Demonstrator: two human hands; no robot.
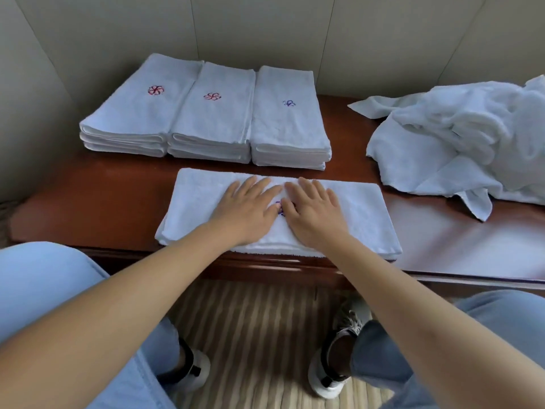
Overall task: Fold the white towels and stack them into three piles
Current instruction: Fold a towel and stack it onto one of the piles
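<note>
From my head camera: my left hand (pixel 244 212) and right hand (pixel 312 214) lie flat, fingers straight, grip released, pressing the half-folded towel (pixel 362 219) at the near edge of the worktop (pixel 118 187) so the fold sets crisp. Behind it the three piles (pixel 206 113) sit side by side, touching; the unfolded heap (pixel 466 137) waits at my right, within reach
</note>
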